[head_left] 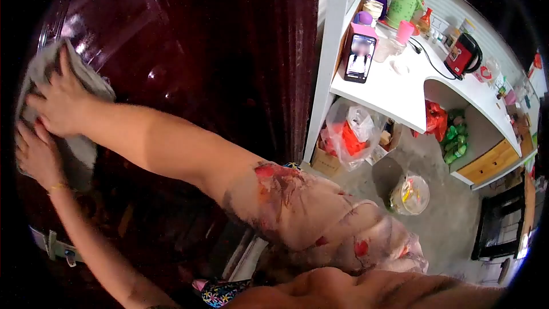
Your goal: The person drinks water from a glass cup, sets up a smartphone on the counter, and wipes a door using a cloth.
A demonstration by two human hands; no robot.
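A grey cloth (83, 154) lies against a glossy dark red panelled door (200, 40) at the left. My right hand (63, 100) presses on the cloth, its fingers spread, with the arm stretched across from a floral sleeve (337, 217). Just below it, my left hand (37, 151) rests on the cloth's lower left part with fingers extended and apart. A thin yellowish band (59, 186) circles the left wrist. The two hands are close together, and part of the cloth is hidden beneath them.
A white desk (377, 96) at the right holds a phone (360, 58), a green thermos (404, 1), a pink cup (405, 31) and a red kettle (462, 57). Below are a bag-filled cardboard box (326, 162), green bottles (456, 137) and a waste bin (409, 195) on the floor.
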